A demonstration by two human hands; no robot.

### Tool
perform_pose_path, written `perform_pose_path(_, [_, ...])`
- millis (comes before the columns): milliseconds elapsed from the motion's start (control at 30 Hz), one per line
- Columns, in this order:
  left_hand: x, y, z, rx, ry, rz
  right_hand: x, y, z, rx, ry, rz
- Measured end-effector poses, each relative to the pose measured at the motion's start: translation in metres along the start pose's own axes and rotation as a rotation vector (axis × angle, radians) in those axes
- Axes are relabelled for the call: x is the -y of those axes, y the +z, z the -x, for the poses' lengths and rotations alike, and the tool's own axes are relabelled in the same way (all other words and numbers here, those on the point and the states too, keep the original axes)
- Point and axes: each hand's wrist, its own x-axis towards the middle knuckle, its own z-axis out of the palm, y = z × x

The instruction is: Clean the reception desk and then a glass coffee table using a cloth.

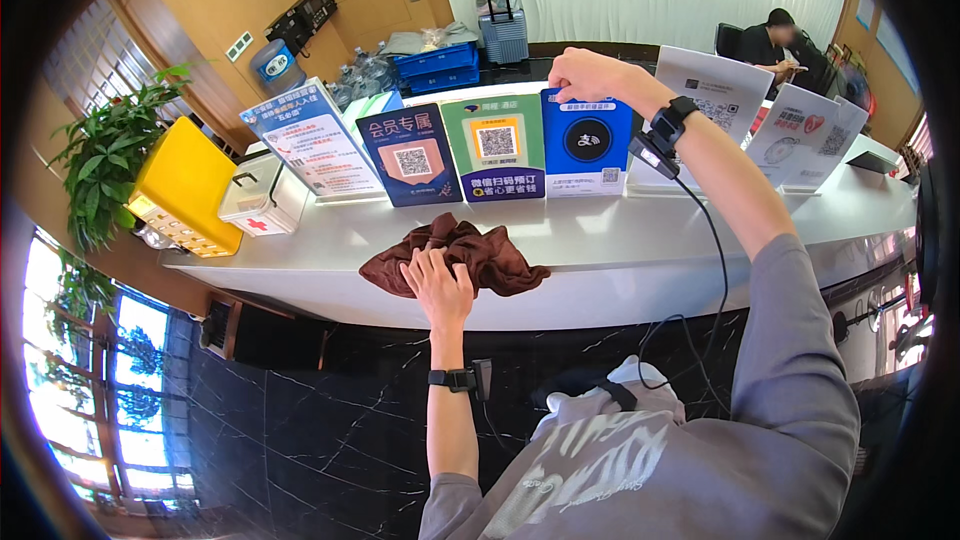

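Note:
A crumpled brown cloth (510, 259) lies over the front edge of the white counter (330, 244). My left hand (441, 285) is on top of it, fingers bent into the folds. Farther back, my right hand (589, 75) is at the top edge of a blue payment sign (587, 136), its fingertips partly hidden. The sign stands upright on the counter. To its left are a green and purple sign (504, 184) and a dark blue sign (446, 187), each with a printed code.
Larger white signs (716, 67) (802, 131) stand at the right, a tilted notice (315, 142) at the left. Beside it are a white first-aid box (262, 199) and a yellow bin (187, 191). A cable (724, 270) hangs from my right wrist. A person (769, 49) sits behind the counter.

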Motion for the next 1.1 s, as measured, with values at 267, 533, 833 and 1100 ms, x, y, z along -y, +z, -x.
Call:
perform_pose_path(267, [0.005,0.003,-0.003,-0.005,0.005,-0.025,0.008,-0.008,0.011,-0.104,-0.007,0.092])
perform_pose_path(533, [-0.027,-0.001,-0.002,-0.024,0.01,-0.077,0.126,0.131,0.1,-0.283,-0.487,-0.243])
perform_pose_path(833, [-0.104,0.006,0.013,0.13,0.1,0.555,0.096,0.19,0.165,-0.098,-0.352,-0.222])
perform_pose_path(1100, [-0.103,0.018,0.005,0.177,0.317,0.19,0.089,0.186,0.155,-0.11,-0.287,-0.391])
